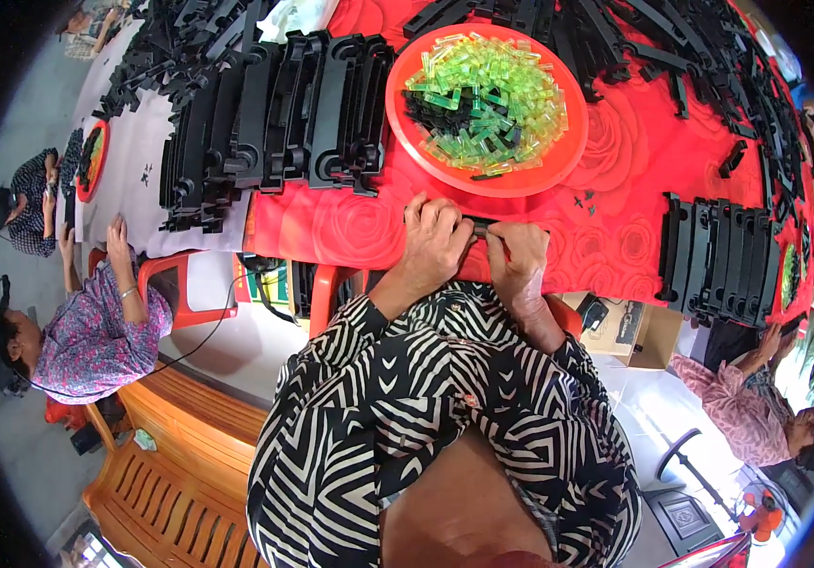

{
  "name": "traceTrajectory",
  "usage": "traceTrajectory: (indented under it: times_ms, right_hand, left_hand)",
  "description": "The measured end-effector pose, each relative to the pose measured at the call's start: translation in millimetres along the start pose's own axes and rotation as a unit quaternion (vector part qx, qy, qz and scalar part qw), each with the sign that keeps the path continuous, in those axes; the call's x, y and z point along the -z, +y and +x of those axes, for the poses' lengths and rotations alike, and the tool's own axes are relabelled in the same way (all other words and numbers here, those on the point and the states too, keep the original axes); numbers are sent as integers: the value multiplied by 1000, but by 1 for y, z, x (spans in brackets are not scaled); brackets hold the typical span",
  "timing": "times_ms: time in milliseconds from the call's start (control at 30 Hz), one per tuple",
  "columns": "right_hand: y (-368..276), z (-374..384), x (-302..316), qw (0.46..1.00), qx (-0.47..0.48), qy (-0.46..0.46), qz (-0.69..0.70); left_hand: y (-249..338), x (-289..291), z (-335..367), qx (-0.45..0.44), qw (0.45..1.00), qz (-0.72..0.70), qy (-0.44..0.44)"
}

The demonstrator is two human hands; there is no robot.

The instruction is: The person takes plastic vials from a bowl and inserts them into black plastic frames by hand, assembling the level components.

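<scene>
At the near edge of the table my left hand point(433, 239) and my right hand point(518, 256) come together with bent fingers. Between them they grip a dark plastic part point(480, 227), mostly covered by the fingers. Just beyond the hands stands a round orange-red tray point(568, 156). Heaped in it are small translucent yellow-green pieces point(520, 80), with a patch of small black pieces point(468, 112) on the left side. To the left of the tray, long black plastic strips point(284, 114) stand packed in a row.
A red rose-patterned cloth point(331, 227) covers the table. Loose black strips point(606, 38) lie piled at the back, and another row point(717, 256) stands to the right. Co-workers sit left point(94, 331) and right point(743, 407). A wooden bench point(170, 483) is at lower left.
</scene>
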State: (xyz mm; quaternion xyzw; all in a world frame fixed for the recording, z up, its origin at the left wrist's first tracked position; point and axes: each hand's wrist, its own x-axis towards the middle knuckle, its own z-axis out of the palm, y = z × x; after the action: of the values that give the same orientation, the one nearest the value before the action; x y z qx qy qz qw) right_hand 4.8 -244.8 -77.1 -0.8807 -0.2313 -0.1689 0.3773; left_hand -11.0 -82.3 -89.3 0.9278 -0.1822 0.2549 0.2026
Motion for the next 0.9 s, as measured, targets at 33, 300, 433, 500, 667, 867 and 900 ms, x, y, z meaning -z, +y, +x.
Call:
traceTrajectory:
  times_ms: [33,300,433,500,667,867,900]
  right_hand:
    - [1,-1,0,1000,0,0,0]
    - [5,-7,5,997,43,-45,-54]
    - [1,-2,9,995,43,-66,-69]
    - [1,-1,8,995,42,-68,-68]
    - [2,1,7,992,56,-68,-88]
    - [7,4,8,987,92,-89,-101]
    - [7,4,9,986,99,-91,-101]
  left_hand:
    - [0,-1,-1,0,1000,0,0]
    - [-1,0,-5,-18,1000,15,4]
    - [-1,1,-5,-18,1000,-2,6]
    - [-2,1,-5,-17,1000,-26,1]
    - [1,0,0,-43,998,-46,-7]
    - [3,-6,1,-47,998,-48,8]
    - [3,-6,1,-47,998,-45,8]
